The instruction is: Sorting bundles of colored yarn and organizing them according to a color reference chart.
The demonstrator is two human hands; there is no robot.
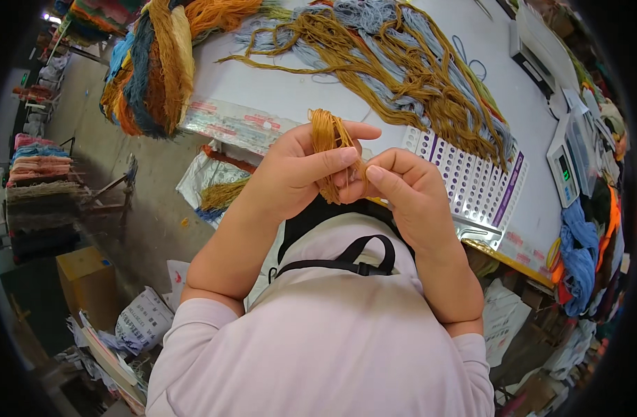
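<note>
Where both hands (296,165) (412,186) pinch, glossy golden yarn (325,135) hangs looped.

Grey flr (148,170), white tbl (284,94), cardbd box (89,281) lower L.

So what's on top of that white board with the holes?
Brown yarn, with some pale blue yarn, lies over the far edge of the board; the part beneath is hidden.

– State the colour of the small skein (327,133).
– Golden orange.
– The loose yarn?
– Mustard-brown strands (464,115) over pale grey-blue strands (360,12). The tabletop (284,94) is white.
– The perforated plate (471,184)?
– Silvery white, rows of round dots, purple stripes.
– The shirt (332,333)?
– From where I stand, plain pale pink; the strap (364,268), black.
</note>
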